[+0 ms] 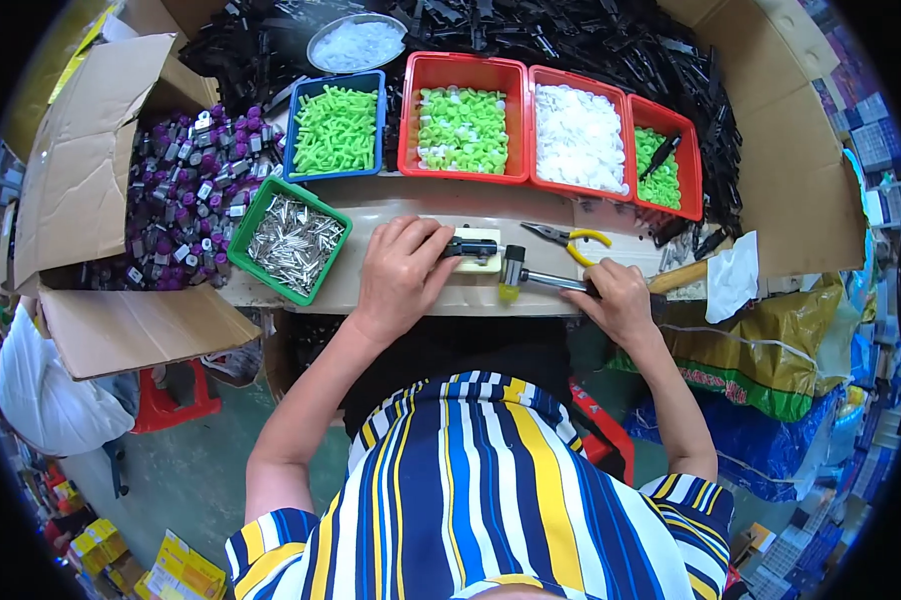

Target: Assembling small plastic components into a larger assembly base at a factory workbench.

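My left hand point(401, 275) has its thumb and fingers closed on a small black plastic part point(469, 247), which rests on a cream block point(483, 264) near the table's front edge. My fingers cover the part's left end. My right hand point(619, 302) is wrapped round the dark grip of a small hammer point(546, 279) with a metal shaft. Its head point(514, 268) is just right of the cream block, with a yellow-green face pointing toward me. Beyond the hammer lie pliers point(577, 242) with yellow handles, their jaws pointing left.
A green bin of metal pins point(293, 243) stands left of my left hand. Farther back are a blue bin point(337, 172) and red bins point(466, 177) of green and white pieces. Black parts point(591, 40) heap behind them. A cardboard box point(81, 150) of purple-and-grey pieces sits left.
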`<state>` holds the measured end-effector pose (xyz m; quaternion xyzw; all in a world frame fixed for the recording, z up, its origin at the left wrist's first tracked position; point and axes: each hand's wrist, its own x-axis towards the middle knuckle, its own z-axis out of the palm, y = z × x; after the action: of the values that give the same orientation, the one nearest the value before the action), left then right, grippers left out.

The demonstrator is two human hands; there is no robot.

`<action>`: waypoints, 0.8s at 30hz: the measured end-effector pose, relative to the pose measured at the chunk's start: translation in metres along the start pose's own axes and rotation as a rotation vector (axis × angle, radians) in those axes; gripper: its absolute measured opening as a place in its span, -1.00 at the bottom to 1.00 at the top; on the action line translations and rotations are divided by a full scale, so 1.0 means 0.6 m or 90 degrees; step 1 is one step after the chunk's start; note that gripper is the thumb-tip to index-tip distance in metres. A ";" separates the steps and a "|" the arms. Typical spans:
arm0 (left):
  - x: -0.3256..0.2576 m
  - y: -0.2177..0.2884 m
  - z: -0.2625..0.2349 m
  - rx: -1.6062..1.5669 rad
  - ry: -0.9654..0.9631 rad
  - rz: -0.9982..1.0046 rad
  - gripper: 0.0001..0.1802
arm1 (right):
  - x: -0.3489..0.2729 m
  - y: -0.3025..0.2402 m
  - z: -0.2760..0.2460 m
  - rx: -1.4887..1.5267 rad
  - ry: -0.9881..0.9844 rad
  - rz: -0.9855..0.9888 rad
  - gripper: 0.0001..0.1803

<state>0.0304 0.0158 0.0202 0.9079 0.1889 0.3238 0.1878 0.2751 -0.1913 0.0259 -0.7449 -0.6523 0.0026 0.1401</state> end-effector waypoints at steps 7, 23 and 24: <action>0.014 -0.010 -0.003 -0.088 -0.019 -0.012 -0.67 | 0.031 0.020 -0.009 0.091 0.069 0.001 -0.62; 0.011 0.025 -0.029 -0.993 0.023 -0.492 -0.56 | 0.103 0.017 -0.046 0.021 -0.115 0.017 -0.82; 0.008 0.027 -0.029 -0.916 0.013 -0.451 -0.57 | 0.100 0.018 -0.043 0.022 -0.117 0.016 -0.82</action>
<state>0.0262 0.0080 0.0427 0.4473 0.2125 0.2955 0.8170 0.2995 -0.1393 0.0591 -0.7472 -0.6529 0.0840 0.0920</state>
